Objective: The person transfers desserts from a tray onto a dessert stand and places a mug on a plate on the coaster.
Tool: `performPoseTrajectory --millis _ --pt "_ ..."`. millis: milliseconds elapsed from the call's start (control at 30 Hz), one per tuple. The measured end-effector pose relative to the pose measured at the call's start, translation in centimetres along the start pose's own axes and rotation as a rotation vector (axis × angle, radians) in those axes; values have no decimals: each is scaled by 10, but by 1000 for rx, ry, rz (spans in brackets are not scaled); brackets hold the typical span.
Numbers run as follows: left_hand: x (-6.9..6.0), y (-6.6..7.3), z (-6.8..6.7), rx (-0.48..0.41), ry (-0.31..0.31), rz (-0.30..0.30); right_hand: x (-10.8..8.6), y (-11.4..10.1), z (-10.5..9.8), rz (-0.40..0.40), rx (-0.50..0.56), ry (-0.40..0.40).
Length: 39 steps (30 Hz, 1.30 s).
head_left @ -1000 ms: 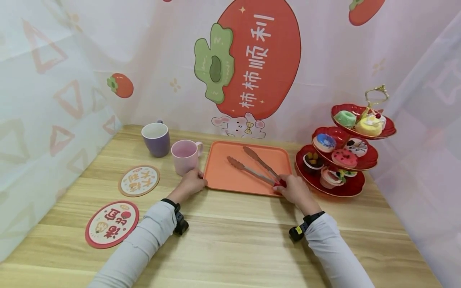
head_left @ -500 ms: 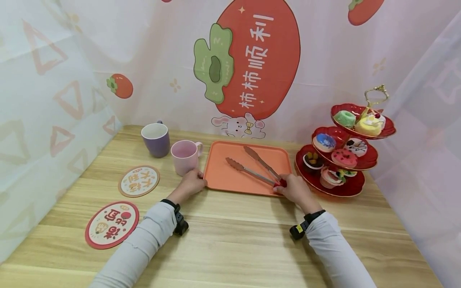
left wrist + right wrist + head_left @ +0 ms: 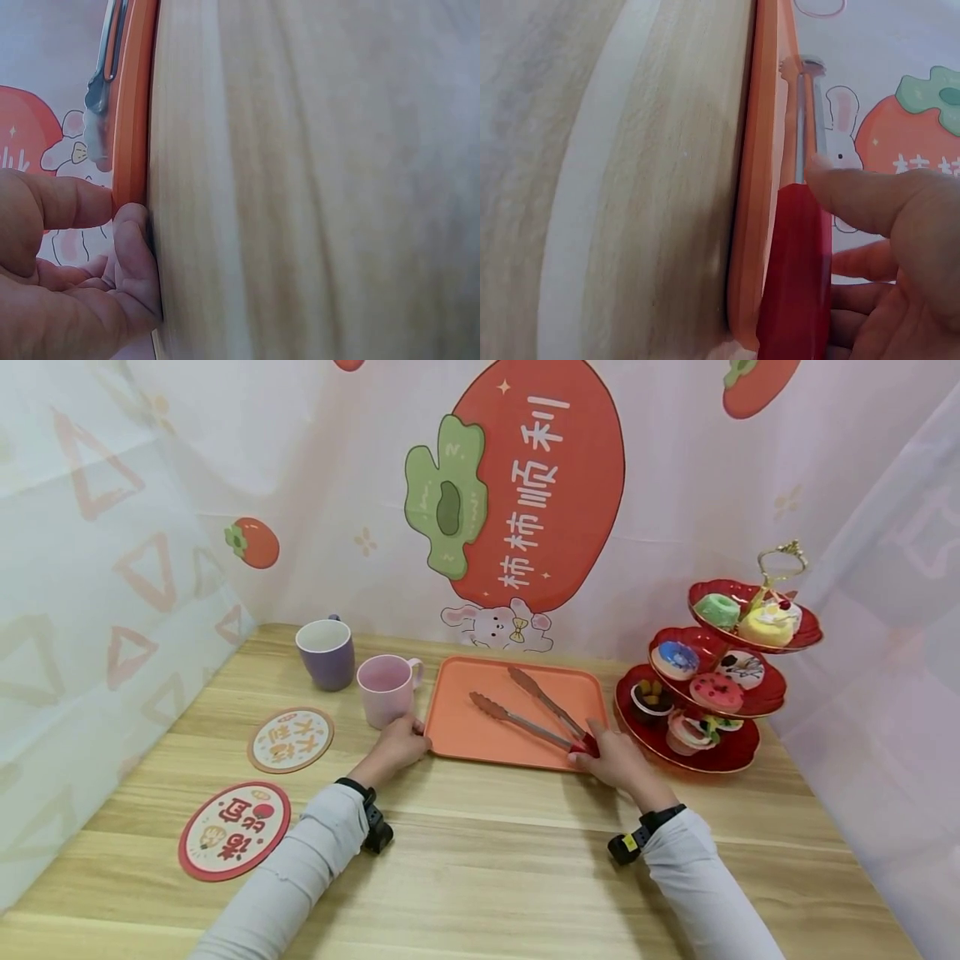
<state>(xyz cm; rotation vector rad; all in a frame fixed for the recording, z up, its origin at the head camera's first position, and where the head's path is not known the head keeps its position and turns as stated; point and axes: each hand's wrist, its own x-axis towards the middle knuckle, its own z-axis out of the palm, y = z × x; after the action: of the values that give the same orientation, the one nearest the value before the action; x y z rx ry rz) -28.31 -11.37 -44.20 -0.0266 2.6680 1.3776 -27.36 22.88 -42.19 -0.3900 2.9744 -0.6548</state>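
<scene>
In the head view my left hand point(image 3: 396, 745) is at the near-left corner of the orange tray point(image 3: 457, 731), beside the pink mug point(image 3: 386, 689). The left wrist view shows my left thumb and fingers pinching the tray's rim point(image 3: 131, 150). My right hand point(image 3: 618, 764) holds the red-handled tongs point(image 3: 536, 728) at the tray's near-right corner. Its thumb and fingers lie on either side of the red handle point(image 3: 799, 262) in the right wrist view, the fingertips partly hidden. The tongs' two arms are spread apart, their brown tips over the tray.
Behind the pink mug stands a purple mug point(image 3: 327, 658). Two round coasters, one orange-edged point(image 3: 291, 740) and one red-edged point(image 3: 235, 831), lie at left. A three-tier red stand point(image 3: 738, 752) with several cakes rises close to my right hand. Printed curtains enclose the table point(image 3: 495, 860).
My right hand and wrist have shifted slightly right, and the fingers have spread a little at the tongs' handles. The left hand and the tray have stayed in place.
</scene>
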Motion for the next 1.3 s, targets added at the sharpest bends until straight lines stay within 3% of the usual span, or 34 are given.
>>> performPoseTrajectory --millis 233,367,533,633,800,967,1100,1300 --pt "-2 -2 -1 1 -14 16 -9 -1 -5 -109 -5 22" --pt "-7 -2 0 25 -36 55 -16 -3 -8 -143 -31 31" --pt "-16 2 4 78 -50 165 -27 -9 -15 -148 -49 24" --pt "-23 5 5 166 -58 220 -35 -15 -19 -148 -45 15" --pt "-36 9 5 319 -104 228 -46 -24 -22 -172 -63 4" --pt "-45 9 7 443 -122 305 -55 -29 -21 -225 -115 23" --pt "-55 12 7 505 -141 367 -63 -32 -21 -264 -143 26" --pt "-72 19 7 594 -200 400 -77 -36 -18 -296 -129 -13"
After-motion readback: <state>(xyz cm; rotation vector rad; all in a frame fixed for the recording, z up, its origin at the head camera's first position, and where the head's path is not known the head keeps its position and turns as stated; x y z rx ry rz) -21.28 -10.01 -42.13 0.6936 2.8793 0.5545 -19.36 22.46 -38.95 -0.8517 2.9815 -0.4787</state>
